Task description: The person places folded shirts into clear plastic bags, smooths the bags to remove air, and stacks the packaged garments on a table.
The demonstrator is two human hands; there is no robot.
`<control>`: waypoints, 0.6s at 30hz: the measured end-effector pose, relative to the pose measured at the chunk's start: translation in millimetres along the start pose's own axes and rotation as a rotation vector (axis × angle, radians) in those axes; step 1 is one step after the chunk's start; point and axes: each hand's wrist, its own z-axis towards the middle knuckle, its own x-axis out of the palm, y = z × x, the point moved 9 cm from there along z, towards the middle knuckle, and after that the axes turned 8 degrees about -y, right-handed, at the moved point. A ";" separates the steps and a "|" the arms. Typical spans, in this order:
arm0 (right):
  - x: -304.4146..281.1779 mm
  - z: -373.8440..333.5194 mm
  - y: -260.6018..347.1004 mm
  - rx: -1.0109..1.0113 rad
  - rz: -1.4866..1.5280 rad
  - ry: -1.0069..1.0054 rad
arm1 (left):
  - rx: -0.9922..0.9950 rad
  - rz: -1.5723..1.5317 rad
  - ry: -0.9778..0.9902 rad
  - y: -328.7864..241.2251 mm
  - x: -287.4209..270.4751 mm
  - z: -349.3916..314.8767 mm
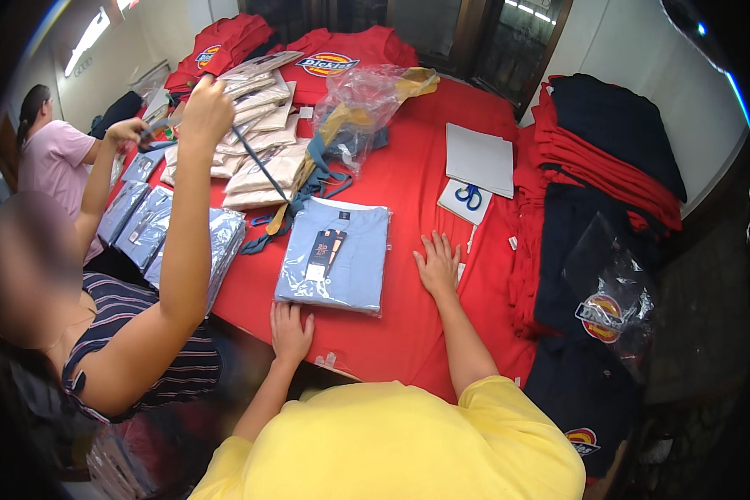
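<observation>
A folded light blue shirt (354, 250) lies face up in a clear plastic bag, with dark hang tags (323, 252) on its front. At its near left corner my left hand (292, 335) rests on the table, fingers stretched out and their tips at the bag's edge; whether they press on it I cannot tell. To the right of the shirt, my right hand (438, 265) lies flat on the red cloth (425, 333), fingers spread. It holds nothing. A small pale slip shows beside that hand.
At left, a person in a striped top (129, 317) stretches a blue-grey fabric strip (261, 162) over bagged shirts (212, 242). Cream packages (267, 175) are stacked behind. Blue-handled scissors (469, 197) lie on white paper sheets (480, 154). Navy and red garments (612, 142) pile up at right.
</observation>
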 end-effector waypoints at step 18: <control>-5.6 -5.3 2.9 -0.043 0.030 0.014 | -0.078 0.013 -0.044 2.5 -4.8 -2.9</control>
